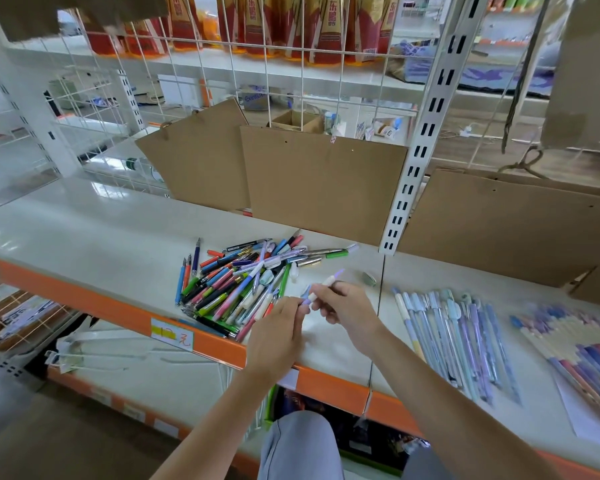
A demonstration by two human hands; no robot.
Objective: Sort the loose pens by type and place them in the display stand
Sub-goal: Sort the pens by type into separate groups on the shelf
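While both hands meet over the glossy pale shelf [84,223], the right hand [347,308] pinches a slim white-and-lilac pen [328,282] near its middle, tip slanting up and far-right. The left hand [278,336] curls its fingers round the pen's near, lower end, touching a small lilac piece there; whether that piece is a cap I cannot tell. Just left lies a jumbled pile [243,282] of smooth plastic pens in many colours. To the right, pastel blue pens lie in a tidy row [454,337]. Flat brown cardboard [323,181] leans behind.
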